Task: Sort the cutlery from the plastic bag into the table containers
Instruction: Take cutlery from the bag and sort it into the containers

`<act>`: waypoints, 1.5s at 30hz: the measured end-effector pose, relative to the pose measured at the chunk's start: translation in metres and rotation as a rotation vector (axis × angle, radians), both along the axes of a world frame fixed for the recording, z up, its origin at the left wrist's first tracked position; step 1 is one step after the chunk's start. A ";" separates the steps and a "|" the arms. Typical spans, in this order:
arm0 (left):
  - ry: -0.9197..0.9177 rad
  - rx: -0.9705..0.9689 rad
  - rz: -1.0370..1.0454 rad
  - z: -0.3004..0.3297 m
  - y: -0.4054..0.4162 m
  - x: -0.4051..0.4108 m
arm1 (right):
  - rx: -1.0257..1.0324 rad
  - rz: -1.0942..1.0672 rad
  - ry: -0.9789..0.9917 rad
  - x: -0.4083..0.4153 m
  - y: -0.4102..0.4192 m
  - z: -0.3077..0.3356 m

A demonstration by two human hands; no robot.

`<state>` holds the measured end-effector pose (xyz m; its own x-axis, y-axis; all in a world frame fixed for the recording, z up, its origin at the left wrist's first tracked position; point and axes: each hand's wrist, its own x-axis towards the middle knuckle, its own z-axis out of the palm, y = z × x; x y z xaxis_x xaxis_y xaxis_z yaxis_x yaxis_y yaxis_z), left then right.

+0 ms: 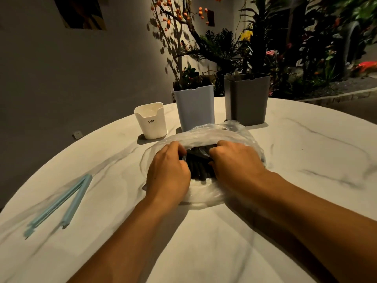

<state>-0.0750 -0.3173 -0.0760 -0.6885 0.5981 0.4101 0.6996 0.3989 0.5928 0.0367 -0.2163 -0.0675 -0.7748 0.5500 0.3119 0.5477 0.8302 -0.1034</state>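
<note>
Head view: sorting looks barely begun; both the left hand (169, 170) and the right hand (234, 162) have fingers curled on the mouth of the plastic bag (206, 135), a dark cutlery bundle (199, 167) lying between them inside it. Beyond the fingers stand three containers: white (152, 121), pale blue (194, 108), grey (246, 99), the last two showing some contents at the rim. One blue clip (61, 203) lies well left on the tabletop (306, 160).

Dim restaurant or café interior: round marble table (285, 160), decorative plants (224, 48), cutlery containers (194, 107).

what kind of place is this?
Probably a restaurant or café dining area: a round white marble-look table, decorative branches with orange berries against the wall, and dense tropical plants behind.
</note>
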 end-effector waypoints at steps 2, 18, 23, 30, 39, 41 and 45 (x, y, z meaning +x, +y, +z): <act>0.014 -0.001 -0.023 -0.003 -0.001 0.000 | 0.074 0.005 -0.080 0.003 -0.005 0.002; 0.351 -0.035 -0.225 0.000 -0.010 0.005 | 0.138 0.189 -0.063 0.013 -0.040 0.043; 0.117 -0.017 -0.163 0.005 -0.007 0.014 | 0.189 0.280 0.126 0.018 -0.049 0.048; 0.102 -0.004 -0.176 -0.002 -0.003 0.008 | 0.270 0.416 0.541 0.009 -0.045 0.033; -0.478 0.627 -0.172 0.021 -0.004 0.010 | -0.456 0.247 0.758 0.001 0.001 0.006; -0.648 0.663 -0.171 0.024 -0.005 0.005 | -0.608 0.253 0.673 0.003 0.005 0.006; -0.781 0.737 -0.182 0.026 -0.007 0.000 | -0.865 0.293 0.548 0.002 0.005 0.009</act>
